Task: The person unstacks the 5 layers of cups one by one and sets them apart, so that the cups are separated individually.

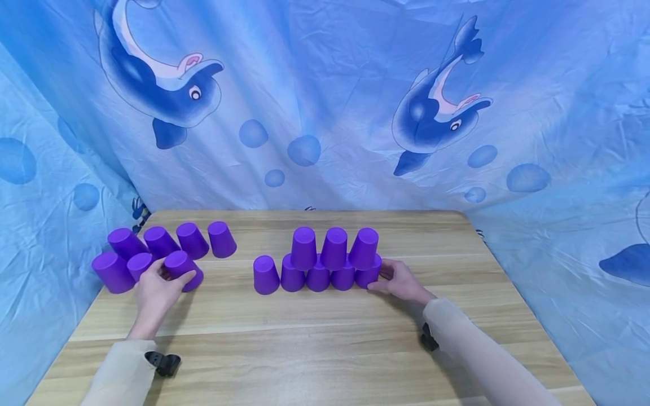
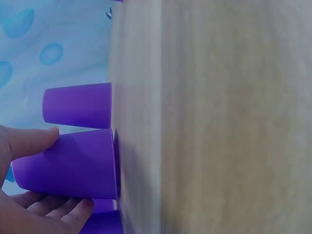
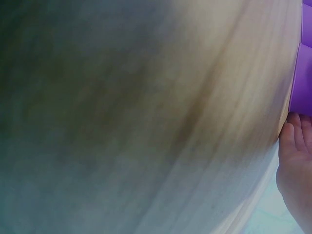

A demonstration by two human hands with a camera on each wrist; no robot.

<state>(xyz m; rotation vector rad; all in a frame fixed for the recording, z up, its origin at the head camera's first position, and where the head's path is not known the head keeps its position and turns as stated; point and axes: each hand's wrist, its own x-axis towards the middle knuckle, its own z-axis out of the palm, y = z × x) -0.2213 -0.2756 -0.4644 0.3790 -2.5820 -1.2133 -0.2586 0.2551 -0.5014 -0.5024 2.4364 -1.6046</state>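
Observation:
At the left of the table, my left hand [image 1: 158,286] grips an upside-down purple cup [image 1: 184,272] between thumb and fingers. In the left wrist view this cup [image 2: 68,163] has its rim at or just over the tabletop. On the right, my right hand [image 1: 403,281] touches the outer side of the end purple cup [image 1: 367,278] in a bottom row. Its fingers look fairly straight against that cup [image 3: 302,83] in the right wrist view. Three purple cups [image 1: 334,249] stand upside down on top of this row. A single cup [image 1: 266,275] stands at the row's left end.
Several more upside-down purple cups [image 1: 160,243] stand at the table's back left, and a cup [image 1: 113,273] is left of my left hand. Wood-grain table [image 1: 304,349] lies in front. A blue curtain with dolphins [image 1: 335,84] hangs behind and at both sides.

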